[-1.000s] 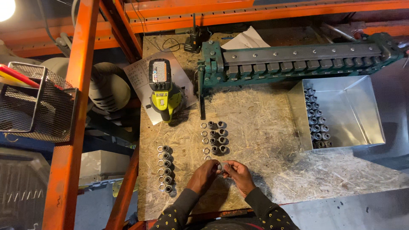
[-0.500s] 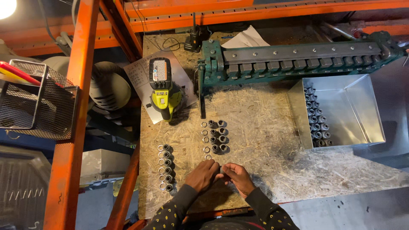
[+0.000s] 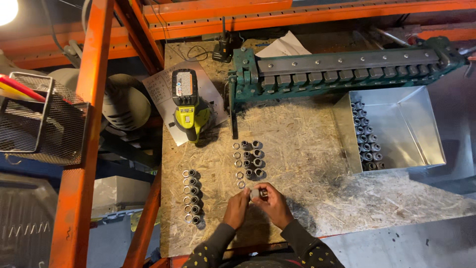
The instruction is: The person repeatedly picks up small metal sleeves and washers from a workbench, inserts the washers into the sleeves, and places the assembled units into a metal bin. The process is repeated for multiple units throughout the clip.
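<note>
Small metal fitting (image 3: 256, 193) is pinched between left hand (image 3: 237, 207) and right hand (image 3: 271, 204) above desk (image 3: 297, 149) front edge, just below loose fittings cluster (image 3: 249, 160); cordless drill (image 3: 187, 105) lies well apart.

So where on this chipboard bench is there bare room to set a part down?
The widest bare patch lies between the middle cluster of small metal fittings and the open sheet-metal tray, below the green metal press. The strip right of the right hand is bare too. Around both hands and the left column of fittings it is crowded.
</note>
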